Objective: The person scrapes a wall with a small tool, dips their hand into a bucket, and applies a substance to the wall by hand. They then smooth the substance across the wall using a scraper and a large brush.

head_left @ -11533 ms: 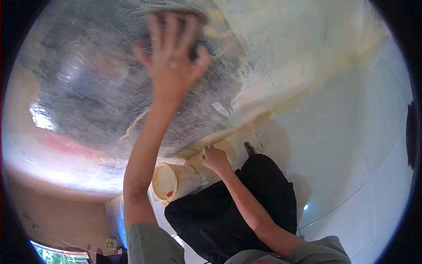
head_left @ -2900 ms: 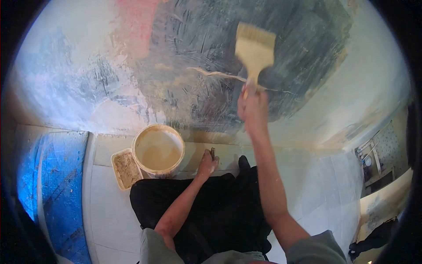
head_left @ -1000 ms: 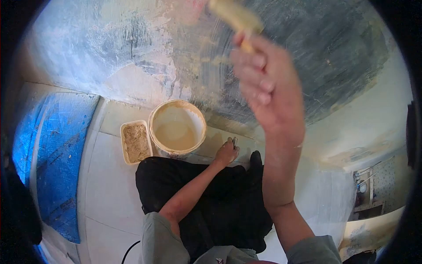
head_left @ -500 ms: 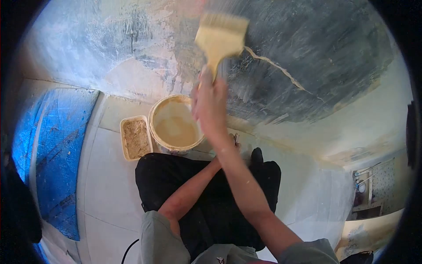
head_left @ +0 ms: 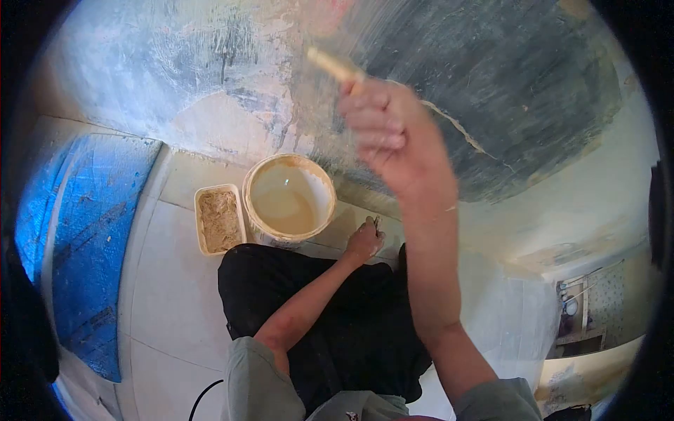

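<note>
My right hand (head_left: pixel 393 130) is raised in front of the wall, fingers wrapped round a wide paint brush. Only a narrow pale yellow part of the brush (head_left: pixel 335 65) shows beyond the fingers, blurred by motion; its broad face is turned away or hidden. Low down, by my knees, my left hand (head_left: pixel 366 240) is closed on a small object (head_left: pixel 378 223) that I cannot make out. Left of that hand stands a round bucket (head_left: pixel 331 200) of cloudy, beige liquid. A shallow rectangular tub (head_left: pixel 201 231) of brownish paste touches or nearly touches the bucket.
The wall (head_left: pixel 505 91) ahead has dark grey and pale patches, with a light filled crack (head_left: pixel 460 128) running across it. A blue sheet (head_left: pixel 98 245) lies on the left over the tiled floor (head_left: pixel 165 302). Shelving with small items (head_left: pixel 579 309) stands far right.
My right hand has swung right and turned, so the brush's broad face no longer shows. My left hand, partly covered by the right arm before, is now in plain view.
</note>
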{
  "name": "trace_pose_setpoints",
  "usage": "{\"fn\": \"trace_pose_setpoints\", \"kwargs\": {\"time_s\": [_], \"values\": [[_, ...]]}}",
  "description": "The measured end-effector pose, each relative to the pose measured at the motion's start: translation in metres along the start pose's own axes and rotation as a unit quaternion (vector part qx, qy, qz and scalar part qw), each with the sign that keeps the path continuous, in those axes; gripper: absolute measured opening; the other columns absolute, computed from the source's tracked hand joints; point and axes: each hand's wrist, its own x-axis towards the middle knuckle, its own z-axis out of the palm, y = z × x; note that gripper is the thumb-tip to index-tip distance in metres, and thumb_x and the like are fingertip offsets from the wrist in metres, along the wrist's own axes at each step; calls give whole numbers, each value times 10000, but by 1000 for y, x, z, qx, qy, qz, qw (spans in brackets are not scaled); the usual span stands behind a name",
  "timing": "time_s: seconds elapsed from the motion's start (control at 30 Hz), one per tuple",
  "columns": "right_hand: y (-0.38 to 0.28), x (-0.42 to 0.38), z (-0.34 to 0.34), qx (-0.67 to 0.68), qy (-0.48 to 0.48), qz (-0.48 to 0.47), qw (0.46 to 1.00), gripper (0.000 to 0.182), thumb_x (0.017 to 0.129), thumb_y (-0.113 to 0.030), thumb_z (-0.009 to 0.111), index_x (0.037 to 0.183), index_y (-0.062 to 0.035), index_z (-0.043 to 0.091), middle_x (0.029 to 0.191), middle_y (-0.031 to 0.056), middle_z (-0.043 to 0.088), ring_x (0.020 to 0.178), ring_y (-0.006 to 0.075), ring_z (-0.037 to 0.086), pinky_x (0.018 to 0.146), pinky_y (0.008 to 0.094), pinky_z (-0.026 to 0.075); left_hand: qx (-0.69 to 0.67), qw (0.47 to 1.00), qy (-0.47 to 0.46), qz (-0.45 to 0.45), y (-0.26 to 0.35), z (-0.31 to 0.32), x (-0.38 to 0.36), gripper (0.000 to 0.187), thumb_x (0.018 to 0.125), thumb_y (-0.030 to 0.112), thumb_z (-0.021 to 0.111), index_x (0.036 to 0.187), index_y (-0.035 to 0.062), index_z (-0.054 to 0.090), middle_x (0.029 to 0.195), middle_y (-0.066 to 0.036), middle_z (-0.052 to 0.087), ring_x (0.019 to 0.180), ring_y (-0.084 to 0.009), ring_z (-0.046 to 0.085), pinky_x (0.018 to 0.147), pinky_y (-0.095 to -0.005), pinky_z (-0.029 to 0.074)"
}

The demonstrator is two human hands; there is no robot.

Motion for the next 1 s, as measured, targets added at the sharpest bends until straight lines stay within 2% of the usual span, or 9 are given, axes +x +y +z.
{"fn": "trace_pose_setpoints", "kwargs": {"time_s": [0.17, 0.23, 0.3, 0.37, 0.63, 0.7, 0.77, 0.97, 1.0], "values": [[-42, -15, 71, -24, -95, -71, 993, 153, 904, -167, 380, 865, -21, 404, 595, -9, 388, 339, 47, 334, 258, 221, 259, -8, 988, -73, -134, 53, -44, -6, 332, 799, 228, 474, 969, -43, 385, 885, -287, 560, 853, -430, 561, 772, -495, 439], [-40, -21, 108, -149, -1, -167, 975, 223, 903, -211, 376, 749, -51, 390, 529, -8, 366, 323, 76, 334, 272, 235, 278, -1, 987, -70, -144, 53, -46, -4, 328, 800, 228, 476, 967, -39, 384, 886, -285, 560, 852, -429, 562, 772, -497, 437], [-31, -10, 108, -271, 95, -256, 923, 321, 903, -255, 373, 632, -81, 376, 463, -6, 344, 308, 104, 335, 287, 249, 296, -1, 984, -85, -157, 58, -50, -5, 328, 802, 230, 480, 968, -36, 383, 916, -285, 556, 863, -428, 559, 775, -497, 434], [-22, 25, 67, -409, 67, -499, 761, 260, 903, -238, 377, 697, -81, 394, 488, -4, 364, 318, 86, 329, 288, 238, 287, -9, 988, -70, -135, 47, -40, -5, 329, 802, 232, 483, 969, -35, 386, 923, -283, 554, 866, -424, 560, 773, -495, 435], [70, 52, -45, -302, 181, -297, 888, 224, 889, -237, 467, 807, -33, 428, 591, -9, 411, 409, 83, 391, 375, 253, 269, -18, 999, 20, 32, 37, -35, -13, 328, 803, 227, 489, 972, -39, 400, 923, -269, 552, 868, -401, 570, 752, -463, 454], [121, 58, -108, -591, 221, -362, 686, 251, 909, -279, 421, 802, -52, 422, 557, -16, 371, 377, 95, 355, 363, 262, 270, -16, 978, -109, -176, 55, -49, -1, 346, 799, 227, 503, 987, -46, 403, 870, -262, 555, 809, -385, 580, 695, -458, 457], [129, 15, -57, -212, 276, -110, 931, 202, 905, -256, 412, 824, -72, 435, 552, -20, 366, 379, 90, 331, 353, 247, 256, 4, 989, -59, -133, 48, -42, -1, 359, 791, 229, 524, 994, -43, 408, 777, -241, 546, 716, -348, 583, 617, -466, 436], [112, 16, -82, -18, 237, 47, 970, 75, 836, -166, 424, 794, -105, 439, 526, -46, 339, 363, 53, 286, 322, 222, 198, -2, 975, -127, -185, 57, -49, -6, 340, 824, 214, 509, 1009, -47, 395, 879, -268, 545, 856, -385, 557, 754, -462, 423], [96, 15, -79, -13, 194, 15, 981, 69, 866, -113, 389, 873, -51, 418, 572, -59, 376, 359, 32, 288, 285, 190, 237, -47, 998, -11, -41, 45, -40, -17, 341, 808, 217, 514, 1005, -40, 406, 917, -264, 554, 874, -386, 564, 766, -456, 442]]}}
